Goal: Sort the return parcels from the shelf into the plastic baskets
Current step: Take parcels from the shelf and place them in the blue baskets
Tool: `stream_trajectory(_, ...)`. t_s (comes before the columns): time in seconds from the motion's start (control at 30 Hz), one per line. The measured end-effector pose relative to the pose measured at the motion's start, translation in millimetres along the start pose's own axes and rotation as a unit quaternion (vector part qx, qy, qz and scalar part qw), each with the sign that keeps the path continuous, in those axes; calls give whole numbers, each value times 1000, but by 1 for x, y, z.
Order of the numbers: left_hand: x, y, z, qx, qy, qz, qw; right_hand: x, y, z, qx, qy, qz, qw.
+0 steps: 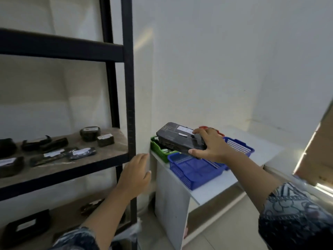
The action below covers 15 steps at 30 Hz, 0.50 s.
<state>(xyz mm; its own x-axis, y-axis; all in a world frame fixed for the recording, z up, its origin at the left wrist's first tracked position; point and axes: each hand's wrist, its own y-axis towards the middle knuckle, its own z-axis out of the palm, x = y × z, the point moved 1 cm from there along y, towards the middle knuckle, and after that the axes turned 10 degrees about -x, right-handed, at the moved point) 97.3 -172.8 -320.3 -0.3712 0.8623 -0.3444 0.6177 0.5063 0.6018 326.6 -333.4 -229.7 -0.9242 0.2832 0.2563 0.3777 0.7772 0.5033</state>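
Note:
My right hand [211,147] grips a flat black parcel [177,138] with a white label, held above the green basket [158,149] and the near blue basket [191,171]. A second blue basket [239,146] sits behind my hand, and a red basket [204,127] peeks out at the back. My left hand [134,175] hovers with relaxed fingers near the black shelf post [130,98], holding nothing. Several black wrapped parcels [54,152] with white labels lie on the middle shelf board.
The baskets stand on a white table [214,188] against the white wall. More dark parcels [27,225] lie on the lower shelf. A brown cardboard panel [320,150] leans at the right edge. The floor is pale tile.

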Motion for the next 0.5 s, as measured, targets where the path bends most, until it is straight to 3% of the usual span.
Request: stream_trajectory(0.5, 13, 70, 181, 112, -43, -70, 990, -156, 56, 116, 98, -15, 38, 994)
